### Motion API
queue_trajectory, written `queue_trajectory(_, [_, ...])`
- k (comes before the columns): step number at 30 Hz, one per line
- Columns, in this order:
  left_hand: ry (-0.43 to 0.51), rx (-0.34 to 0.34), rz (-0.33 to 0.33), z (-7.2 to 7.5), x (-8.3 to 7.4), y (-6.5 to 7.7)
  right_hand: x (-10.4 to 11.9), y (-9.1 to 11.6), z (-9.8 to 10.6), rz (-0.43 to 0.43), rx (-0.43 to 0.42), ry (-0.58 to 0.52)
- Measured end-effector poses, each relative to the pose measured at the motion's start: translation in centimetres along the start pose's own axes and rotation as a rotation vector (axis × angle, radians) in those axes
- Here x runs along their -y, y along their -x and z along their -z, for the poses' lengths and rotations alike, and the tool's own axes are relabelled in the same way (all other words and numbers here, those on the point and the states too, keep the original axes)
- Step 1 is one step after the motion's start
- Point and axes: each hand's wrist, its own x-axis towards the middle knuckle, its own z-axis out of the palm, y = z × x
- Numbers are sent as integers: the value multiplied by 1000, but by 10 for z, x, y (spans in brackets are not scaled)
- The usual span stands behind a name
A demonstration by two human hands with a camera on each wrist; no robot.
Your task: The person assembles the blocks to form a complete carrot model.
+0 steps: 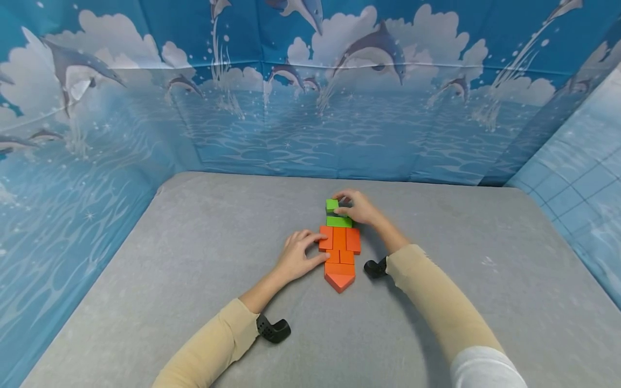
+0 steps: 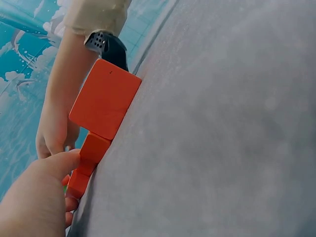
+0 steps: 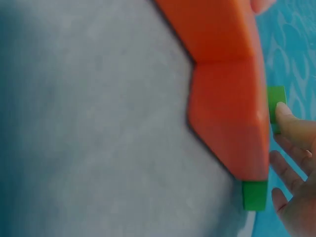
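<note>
In the head view, orange blocks [image 1: 339, 237] lie joined in an arrow-like shape, with a triangular block [image 1: 339, 282] at the near end. My left hand [image 1: 297, 256] rests at their left side, thumb and fingertips touching the orange edges; the left wrist view has the thumb [image 2: 63, 165] against one block. A long green block [image 1: 338, 221] lies against the far end of the orange ones. Beyond it, my right hand [image 1: 358, 207] pinches a small green block [image 1: 332, 205]. The right wrist view shows the thumb on this green block [image 3: 276, 98].
A grey cloth [image 1: 233, 226] covers the table. Blue curtains [image 1: 301, 129] with dolphins hang behind and at both sides. A black wrist device [image 1: 274, 330] sits on the left forearm, and another black device [image 1: 375, 268] on the right one.
</note>
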Motion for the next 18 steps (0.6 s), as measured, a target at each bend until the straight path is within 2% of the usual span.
queue_trajectory(6, [-5,-8,-8,-1,0,0,0,-6,-11,2,2,76])
queue_trajectory(13, [1,-9,-7,-1,1,0,1,-10,-14,11,6,81])
queue_trajectory(18, [5,-10,-8,-1,1,0,1,-10,-13,14,39,76])
